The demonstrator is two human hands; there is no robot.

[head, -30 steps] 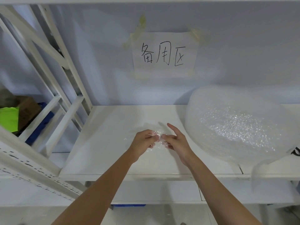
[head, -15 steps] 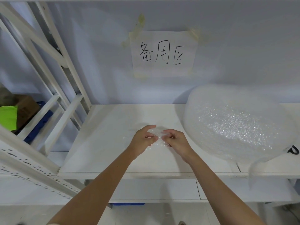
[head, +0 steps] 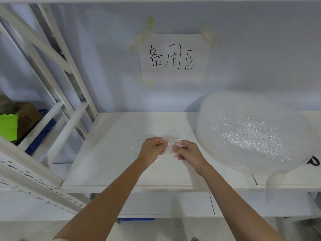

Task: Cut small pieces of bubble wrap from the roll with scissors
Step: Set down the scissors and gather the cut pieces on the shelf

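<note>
A small clear piece of bubble wrap [head: 171, 144] is pinched between my two hands just above the white shelf [head: 111, 160]. My left hand [head: 152, 150] grips its left edge and my right hand [head: 188, 152] grips its right edge, fingers curled. A big roll of bubble wrap [head: 250, 134] lies on the shelf to the right of my hands, with a loose flap hanging over the front edge. The black handle of the scissors [head: 313, 160] peeks out behind the roll at the far right; the blades are hidden.
A paper sign [head: 174, 57] is taped to the wall behind the shelf. White rack uprights [head: 57, 70] slant at the left, with a cardboard box [head: 27, 117] and a bright green item [head: 7, 126] beyond. A lower shelf [head: 166, 203] sits below.
My right index finger, stretched out a second ago, has curled in. Both hands have closed tighter on the small piece and stayed at about the same spot above the shelf.
</note>
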